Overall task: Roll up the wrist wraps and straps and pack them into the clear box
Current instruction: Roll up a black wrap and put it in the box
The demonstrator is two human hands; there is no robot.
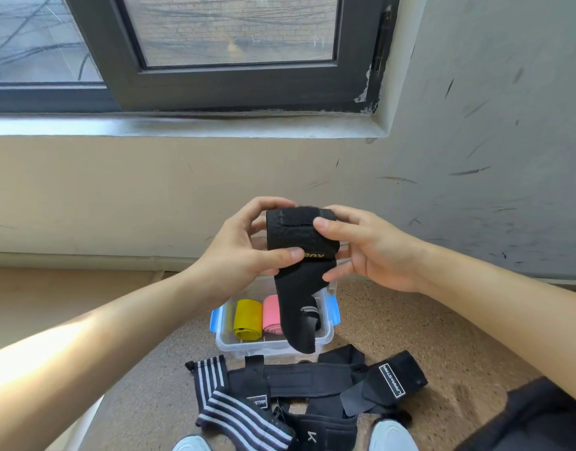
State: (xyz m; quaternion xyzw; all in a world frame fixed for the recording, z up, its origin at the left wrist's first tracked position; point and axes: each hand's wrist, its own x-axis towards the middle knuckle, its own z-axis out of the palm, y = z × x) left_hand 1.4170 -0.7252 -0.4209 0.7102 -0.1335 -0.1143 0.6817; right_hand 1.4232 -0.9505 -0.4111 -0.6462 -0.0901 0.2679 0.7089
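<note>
Loose black wraps on floor, near. My left grip and right grip both curled round half-rolled black wrap, tail hanging over clear box holding yellow roll, pink roll.

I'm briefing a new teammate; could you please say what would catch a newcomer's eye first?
The left hand and right hand, at centre, hold a half-rolled black fabric wrist wrap, its tail hanging over the clear plastic box. Inside lie a yellow rolled band and a pink rolled band; unrolled black straps sprawl nearer the person.
</note>
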